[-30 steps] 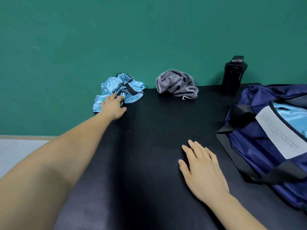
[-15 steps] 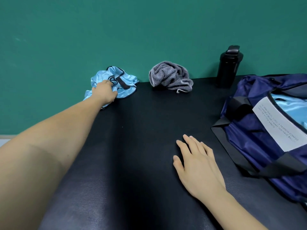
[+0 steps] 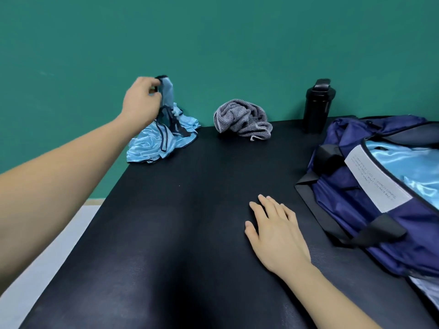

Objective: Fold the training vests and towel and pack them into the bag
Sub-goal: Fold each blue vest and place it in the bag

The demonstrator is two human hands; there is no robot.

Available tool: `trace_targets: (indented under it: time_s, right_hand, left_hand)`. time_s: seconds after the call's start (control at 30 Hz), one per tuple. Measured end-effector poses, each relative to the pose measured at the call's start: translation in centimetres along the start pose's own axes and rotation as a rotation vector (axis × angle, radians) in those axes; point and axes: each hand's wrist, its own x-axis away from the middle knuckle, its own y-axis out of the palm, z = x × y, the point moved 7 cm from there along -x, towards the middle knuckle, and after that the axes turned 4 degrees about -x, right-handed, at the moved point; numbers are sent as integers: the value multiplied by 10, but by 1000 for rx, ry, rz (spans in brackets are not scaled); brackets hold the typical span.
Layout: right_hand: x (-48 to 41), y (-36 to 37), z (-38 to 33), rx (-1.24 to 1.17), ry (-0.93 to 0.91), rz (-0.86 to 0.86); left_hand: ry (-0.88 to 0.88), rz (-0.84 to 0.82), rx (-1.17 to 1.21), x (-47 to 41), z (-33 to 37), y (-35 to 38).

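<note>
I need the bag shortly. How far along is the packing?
Done: light blue vest-like fabric lies inside the open bag. In hand: the left hand pinches a crumpled vest, part of it raised off the table; the right hand rests flat on the table. Left: folding and packing that vest, then the bunched towel by the wall.

Left hand (image 3: 142,102) aloft, fingers pinched; right hand (image 3: 276,236) lies flat.

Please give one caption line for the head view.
Left hand holds up one end of the blue vest; right hand rests flat on the table.
</note>
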Motion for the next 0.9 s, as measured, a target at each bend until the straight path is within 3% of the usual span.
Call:
trace_targets:
  time_s: [0.27, 0.4, 0.6, 0.77, 0.9]
  right_hand:
    - [-2, -10, 3, -173, 21, -37]
    - [-3, -33, 7, -538, 143, 3]
    - [8, -79, -13, -890, 61, 196]
    - [27, -97, -38, -896, -76, 284]
    - [39, -92, -42, -949, -70, 224]
  left_hand:
    - [70, -8, 495, 63, 94, -64]
    - [67, -94, 662, 118, 119, -63]
    - [90, -292, 696, 222, 128, -27]
    - [157, -433, 618, 306, 130, 12]
    - [100, -525, 678, 346, 138, 19]
